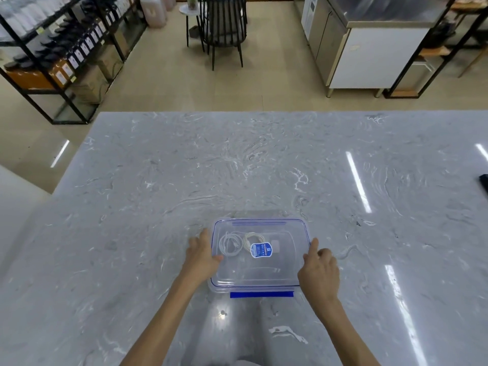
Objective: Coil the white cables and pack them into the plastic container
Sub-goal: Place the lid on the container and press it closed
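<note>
Your left hand and right hand flank the lidded plastic container, whose long axis runs left-right between them, fingers loosely spread against its short sides, gripping nothing else, with both coiled white cables inside toward its left-far corner.

Grey tabletop veined with white marbling. Clear plastic container edged in blue, solid blue clip on the near side, blue-and-white label on the lid. Two white cables coiled inside. Beige floor beyond; black chair far off.
</note>
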Tool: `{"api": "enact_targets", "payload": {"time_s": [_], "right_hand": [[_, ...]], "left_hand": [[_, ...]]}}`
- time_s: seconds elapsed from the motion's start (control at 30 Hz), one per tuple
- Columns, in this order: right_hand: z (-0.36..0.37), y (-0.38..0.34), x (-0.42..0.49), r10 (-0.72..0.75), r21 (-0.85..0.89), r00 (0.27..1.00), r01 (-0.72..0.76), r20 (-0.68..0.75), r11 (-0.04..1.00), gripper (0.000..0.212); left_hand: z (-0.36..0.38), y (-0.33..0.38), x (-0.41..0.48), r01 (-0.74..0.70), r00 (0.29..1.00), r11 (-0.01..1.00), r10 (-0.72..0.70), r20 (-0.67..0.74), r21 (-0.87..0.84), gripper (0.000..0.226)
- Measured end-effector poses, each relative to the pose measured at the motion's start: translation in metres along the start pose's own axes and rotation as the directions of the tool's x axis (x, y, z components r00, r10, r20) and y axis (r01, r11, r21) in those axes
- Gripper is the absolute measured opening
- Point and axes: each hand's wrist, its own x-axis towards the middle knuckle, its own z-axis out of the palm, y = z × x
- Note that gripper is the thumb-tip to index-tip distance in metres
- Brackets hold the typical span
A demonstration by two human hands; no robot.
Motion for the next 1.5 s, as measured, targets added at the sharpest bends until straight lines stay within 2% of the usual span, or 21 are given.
{"api": "enact_targets", "payload": {"time_s": [0.07, 0.13, 0.17, 0.23, 0.3, 0.33, 0.4, 0.47, 0.53, 0.63, 1.0, 1.17, 1.23, 1.3, 1.33, 1.4, 1.43, 1.5], "right_hand": [[0.000, -0.015, -0.001, -0.070, -0.086, 0.996, 0.065, -0.054, 0.994, 0.065], [0.002, -0.035, -0.005, -0.199, -0.111, 0.979, 0.193, -0.047, 0.975, 0.076], [0.005, -0.044, -0.008, -0.239, -0.127, 0.971, 0.237, -0.003, 0.963, 0.082], [0.013, -0.055, -0.013, -0.259, -0.173, 0.963, 0.269, 0.079, 0.947, 0.088], [0.020, -0.054, -0.015, -0.249, -0.158, 0.962, 0.265, 0.111, 0.951, 0.087], [0.021, -0.052, -0.014, -0.252, -0.148, 0.962, 0.266, 0.107, 0.952, 0.086], [0.023, -0.051, -0.012, -0.254, -0.139, 0.961, 0.268, 0.106, 0.953, 0.085], [0.026, -0.050, -0.011, -0.259, -0.137, 0.962, 0.270, 0.093, 0.953, 0.083], [0.028, -0.050, -0.010, -0.256, -0.139, 0.962, 0.267, 0.090, 0.954, 0.083], [0.030, -0.047, -0.008, -0.258, -0.146, 0.964, 0.266, 0.069, 0.953, 0.084], [0.035, -0.045, -0.008, -0.286, -0.150, 0.957, 0.291, 0.058, 0.945, 0.087], [0.031, -0.046, -0.006, -0.290, -0.150, 0.957, 0.291, 0.035, 0.945, 0.088], [0.028, -0.040, -0.004, -0.317, -0.098, 0.947, 0.320, 0.048, 0.942, 0.086], [0.022, -0.026, -0.006, -0.375, 0.063, 0.927, 0.374, 0.004, 0.925, 0.077], [0.018, -0.014, -0.010, -0.414, 0.129, 0.906, 0.422, -0.083, 0.897, 0.068], [0.018, 0.017, -0.021, -0.476, 0.146, 0.827, 0.532, -0.299, 0.834, 0.048], [0.022, 0.031, -0.028, -0.504, 0.127, 0.792, 0.571, -0.344, 0.811, 0.043], [0.038, 0.054, -0.039, -0.582, 0.060, 0.743, 0.632, -0.330, 0.773, 0.044]], "left_hand": [[-0.009, 0.017, 0.013, -0.080, 0.996, 0.989, 0.082, -0.018, 0.125, 0.090], [-0.015, 0.042, 0.034, -0.217, 0.971, 0.948, 0.234, -0.049, 0.231, 0.079], [-0.016, 0.055, 0.047, -0.279, 0.956, 0.914, 0.294, -0.007, 0.295, 0.073], [-0.014, 0.078, 0.072, -0.357, 0.933, 0.849, 0.301, 0.197, 0.390, 0.069], [-0.011, 0.094, 0.090, -0.362, 0.883, 0.858, 0.190, 0.430, 0.365, 0.071], [-0.012, 0.098, 0.096, -0.351, 0.849, 0.877, 0.150, 0.507, 0.328, 0.069], [-0.015, 0.102, 0.105, -0.349, 0.813, 0.898, 0.148, 0.563, 0.268, 0.060], [-0.013, 0.102, 0.110, -0.379, 0.824, 0.897, 0.214, 0.524, 0.229, 0.052], [-0.007, 0.098, 0.108, -0.424, 0.857, 0.878, 0.311, 0.411, 0.222, 0.052], [0.003, 0.087, 0.101, -0.476, 0.869, 0.847, 0.411, 0.274, 0.239, 0.053], [0.019, 0.078, 0.093, -0.464, 0.882, 0.853, 0.469, 0.040, 0.238, 0.045], [0.020, 0.082, 0.079, -0.470, 0.872, 0.825, 0.489, 0.021, 0.314, 0.046], [0.023, 0.077, 0.059, -0.484, 0.829, 0.769, 0.555, -0.061, 0.419, 0.050], [0.030, 0.061, 0.029, -0.513, 0.729, 0.731, 0.648, -0.221, 0.451, 0.041], [0.034, 0.049, 0.013, -0.554, 0.660, 0.712, 0.691, -0.293, 0.432, 0.032], [0.044, 0.019, -0.017, -0.640, 0.545, 0.650, 0.760, -0.355, 0.409, 0.026], [0.049, 0.002, -0.029, -0.657, 0.529, 0.631, 0.776, -0.344, 0.413, 0.027], [0.061, -0.030, -0.047, -0.651, 0.555, 0.618, 0.784, -0.279, 0.440, 0.038]]}}
